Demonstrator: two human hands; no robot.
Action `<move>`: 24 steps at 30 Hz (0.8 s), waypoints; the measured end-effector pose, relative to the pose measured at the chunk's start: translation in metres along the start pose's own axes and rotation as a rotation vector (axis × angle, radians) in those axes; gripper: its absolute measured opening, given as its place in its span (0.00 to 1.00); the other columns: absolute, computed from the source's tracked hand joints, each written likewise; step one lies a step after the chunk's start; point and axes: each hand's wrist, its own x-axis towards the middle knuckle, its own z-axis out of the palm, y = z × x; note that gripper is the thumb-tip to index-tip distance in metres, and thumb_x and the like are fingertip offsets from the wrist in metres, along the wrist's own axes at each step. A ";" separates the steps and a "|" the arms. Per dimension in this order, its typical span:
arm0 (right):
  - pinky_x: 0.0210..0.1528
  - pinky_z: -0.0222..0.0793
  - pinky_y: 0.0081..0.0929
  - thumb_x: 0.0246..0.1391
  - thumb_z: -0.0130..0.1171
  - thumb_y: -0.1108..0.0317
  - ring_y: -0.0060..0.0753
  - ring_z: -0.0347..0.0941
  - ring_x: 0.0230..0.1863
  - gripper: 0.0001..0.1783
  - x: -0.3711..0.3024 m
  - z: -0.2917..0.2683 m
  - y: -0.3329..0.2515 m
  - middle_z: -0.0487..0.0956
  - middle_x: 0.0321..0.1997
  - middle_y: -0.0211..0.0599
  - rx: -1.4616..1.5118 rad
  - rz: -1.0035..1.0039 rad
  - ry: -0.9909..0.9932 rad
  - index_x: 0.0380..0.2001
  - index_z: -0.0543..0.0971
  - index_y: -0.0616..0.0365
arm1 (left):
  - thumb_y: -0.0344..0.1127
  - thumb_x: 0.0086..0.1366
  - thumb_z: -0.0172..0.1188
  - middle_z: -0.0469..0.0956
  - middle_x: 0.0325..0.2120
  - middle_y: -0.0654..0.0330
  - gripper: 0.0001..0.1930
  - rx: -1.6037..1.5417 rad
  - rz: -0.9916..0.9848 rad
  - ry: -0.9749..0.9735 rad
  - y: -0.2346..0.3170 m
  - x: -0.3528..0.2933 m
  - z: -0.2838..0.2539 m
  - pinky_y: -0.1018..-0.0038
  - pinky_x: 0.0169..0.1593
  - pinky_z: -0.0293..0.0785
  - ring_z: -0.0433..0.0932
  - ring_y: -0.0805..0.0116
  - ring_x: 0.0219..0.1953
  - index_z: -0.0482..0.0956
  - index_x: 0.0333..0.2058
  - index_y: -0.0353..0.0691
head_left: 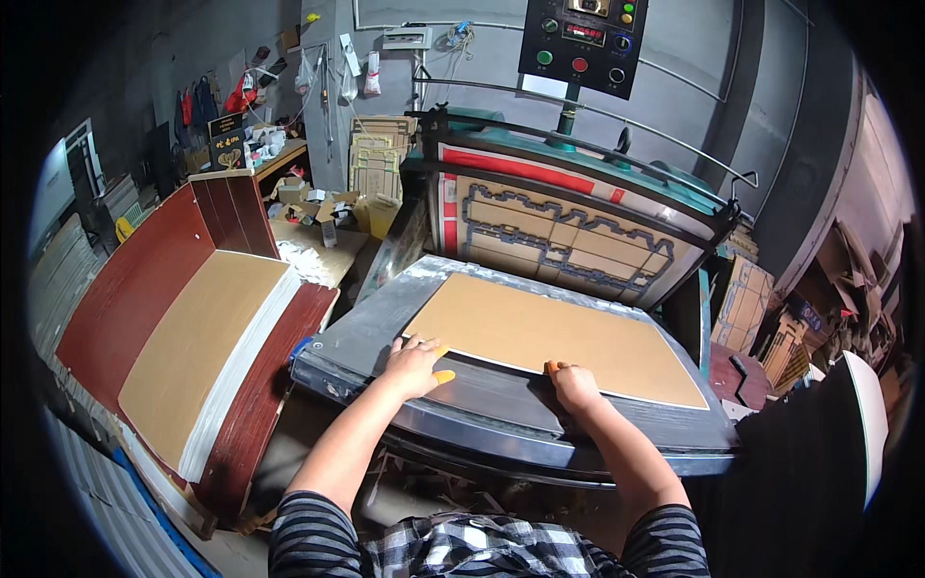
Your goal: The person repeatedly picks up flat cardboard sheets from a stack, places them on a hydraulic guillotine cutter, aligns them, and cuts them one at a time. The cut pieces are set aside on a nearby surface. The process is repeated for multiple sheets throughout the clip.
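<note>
A brown cardboard sheet (549,332) with a pale edge lies on the grey metal bed (361,337) of a die-cutting press. My left hand (412,368) is at the sheet's near left corner, fingers spread and open, with yellow covers on some fingertips. Along the near edge, my right hand (575,386) is curled closed, an orange-covered fingertip at the sheet's border. Whatever may be inside its fingers is hidden. Behind the sheet, the raised press plate carries a cutting die (568,236) with dark outlines on a tan board.
To the left, a stack of cardboard sheets (207,347) sits in a reddish-brown wooden holder (135,279). A control panel (578,48) with coloured buttons rises behind the press. More die boards (745,303) lean at the right. A cluttered bench (279,159) stands at the back left.
</note>
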 end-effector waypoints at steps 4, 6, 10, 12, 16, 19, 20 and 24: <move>0.37 0.74 0.43 0.53 0.46 0.70 0.50 0.78 0.36 0.10 0.020 0.014 -0.002 0.80 0.34 0.48 -0.051 -0.039 0.006 0.36 0.76 0.59 | 0.59 0.61 0.56 0.58 0.66 0.61 0.34 0.009 -0.029 0.068 -0.007 -0.004 0.011 0.50 0.68 0.45 0.50 0.54 0.69 0.67 0.61 0.49; 0.37 0.74 0.42 0.54 0.46 0.70 0.51 0.78 0.36 0.11 0.027 0.014 -0.007 0.81 0.35 0.48 -0.005 -0.063 -0.022 0.36 0.76 0.60 | 0.58 0.61 0.56 0.57 0.66 0.60 0.34 0.017 -0.043 0.072 -0.007 -0.002 0.012 0.49 0.68 0.43 0.49 0.53 0.69 0.64 0.62 0.49; 0.39 0.74 0.41 0.54 0.46 0.69 0.50 0.78 0.37 0.10 0.021 -0.007 -0.021 0.81 0.35 0.48 -0.022 -0.123 -0.059 0.36 0.76 0.59 | 0.58 0.60 0.57 0.57 0.66 0.58 0.35 0.054 0.041 0.147 0.007 0.014 0.011 0.50 0.69 0.41 0.48 0.52 0.69 0.64 0.63 0.48; 0.39 0.74 0.41 0.54 0.46 0.70 0.50 0.78 0.38 0.11 0.022 -0.003 -0.018 0.81 0.35 0.47 -0.006 -0.119 -0.050 0.37 0.75 0.58 | 0.62 0.61 0.53 0.57 0.66 0.59 0.36 0.065 0.104 0.110 0.022 0.026 0.008 0.50 0.69 0.41 0.48 0.52 0.70 0.64 0.63 0.49; 0.42 0.73 0.41 0.58 0.46 0.64 0.50 0.77 0.42 0.12 0.028 -0.008 -0.025 0.80 0.40 0.46 0.086 0.004 -0.121 0.40 0.75 0.58 | 0.66 0.62 0.47 0.53 0.68 0.60 0.37 0.083 0.061 -0.096 0.039 0.050 0.012 0.47 0.69 0.39 0.47 0.52 0.70 0.61 0.64 0.51; 0.56 0.67 0.36 0.62 0.47 0.49 0.53 0.70 0.55 0.26 0.033 -0.029 -0.013 0.75 0.54 0.50 0.222 0.048 -0.337 0.54 0.73 0.54 | 0.67 0.63 0.44 0.51 0.68 0.61 0.37 0.071 0.001 -0.263 0.053 0.054 0.011 0.46 0.68 0.37 0.46 0.52 0.70 0.58 0.66 0.53; 0.59 0.64 0.35 0.62 0.46 0.46 0.51 0.68 0.58 0.28 0.036 -0.006 0.012 0.74 0.56 0.50 0.290 0.013 -0.291 0.56 0.72 0.55 | 0.67 0.63 0.44 0.49 0.69 0.61 0.38 0.082 0.054 -0.218 0.058 0.059 0.019 0.46 0.69 0.37 0.45 0.52 0.70 0.56 0.66 0.53; 0.66 0.56 0.32 0.62 0.45 0.41 0.47 0.61 0.66 0.36 0.035 -0.001 0.020 0.68 0.63 0.49 0.425 0.023 -0.336 0.61 0.67 0.59 | 0.67 0.62 0.45 0.48 0.69 0.62 0.39 0.052 0.109 -0.196 0.088 0.060 0.023 0.44 0.68 0.35 0.42 0.53 0.71 0.56 0.67 0.53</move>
